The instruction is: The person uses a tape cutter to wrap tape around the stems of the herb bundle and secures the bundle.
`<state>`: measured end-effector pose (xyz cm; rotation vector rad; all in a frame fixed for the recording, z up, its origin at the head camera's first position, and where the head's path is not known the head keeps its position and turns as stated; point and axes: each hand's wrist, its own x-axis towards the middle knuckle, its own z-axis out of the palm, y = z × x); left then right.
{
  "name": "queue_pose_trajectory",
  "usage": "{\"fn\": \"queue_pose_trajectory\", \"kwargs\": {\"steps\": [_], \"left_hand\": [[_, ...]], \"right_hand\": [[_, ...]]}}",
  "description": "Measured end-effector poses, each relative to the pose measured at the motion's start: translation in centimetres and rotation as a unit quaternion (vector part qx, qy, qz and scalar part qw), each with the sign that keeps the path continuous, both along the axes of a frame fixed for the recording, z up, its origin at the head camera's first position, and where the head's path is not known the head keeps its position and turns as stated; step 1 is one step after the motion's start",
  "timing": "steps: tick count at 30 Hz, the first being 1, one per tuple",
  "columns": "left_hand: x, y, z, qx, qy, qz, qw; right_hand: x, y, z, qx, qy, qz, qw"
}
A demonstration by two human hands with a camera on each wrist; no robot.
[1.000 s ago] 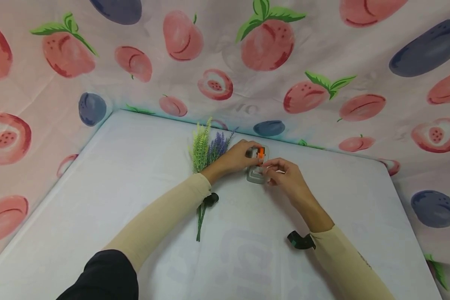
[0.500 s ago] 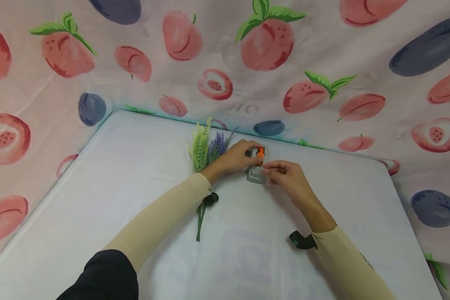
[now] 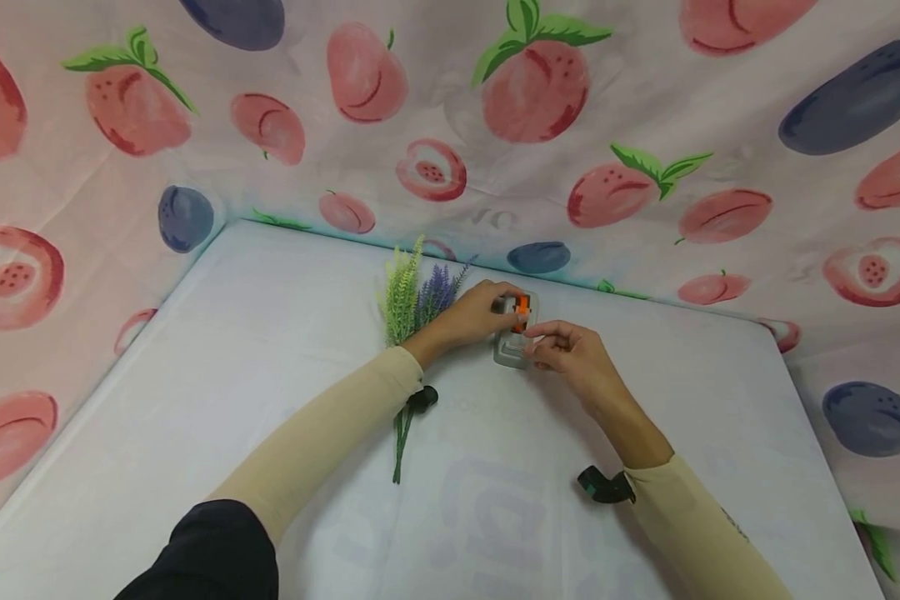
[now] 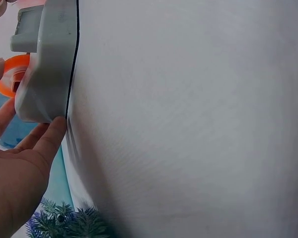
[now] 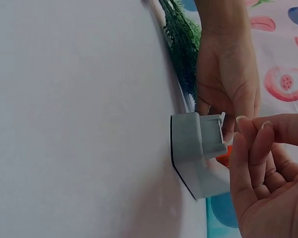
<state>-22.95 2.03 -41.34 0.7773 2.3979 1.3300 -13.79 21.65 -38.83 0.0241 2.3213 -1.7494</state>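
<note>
A grey tape dispenser with an orange core stands near the back of the white table. My left hand grips its far end. In the left wrist view, fingers bend round the rounded end of the dispenser, and another digit reaches the orange core. My right hand is at the near end, fingertips together. Seen from the right wrist, that hand has thumb and fingers bunched beside the cutter. Whether clear tape lies between them cannot be made out.
Artificial yellow-green flower sprigs and purple ones lie left of the dispenser, partly under the left forearm, stems toward the front. A fruit-print cloth rises behind the table. Black wrist devices jut from both sleeves.
The right hand has shifted very slightly right, its fingertips drawing closer together. The left hand and tape dispenser stay in place.
</note>
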Motion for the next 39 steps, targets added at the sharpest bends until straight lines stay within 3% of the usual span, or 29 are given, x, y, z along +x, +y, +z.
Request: {"fn": "queue_pose_trajectory", "kwargs": {"steps": [21,31,39], "left_hand": [[-0.1,0.2,0.1,-0.013,0.003,-0.004,0.9999],[0.0,0.0,0.2,-0.007,-0.001,-0.003,1.0000],[-0.1,0.1,0.1,-0.009,0.006,-0.008,0.9999]], "right_hand": [[1.6,-0.4,-0.3,-0.012,-0.016,0.005,0.9998],[2.0,0.1,-0.9,-0.018,-0.028,0.029,0.9990],[2.4,0.6,-0.9,0.014,0.010,0.039,0.9991]]}}
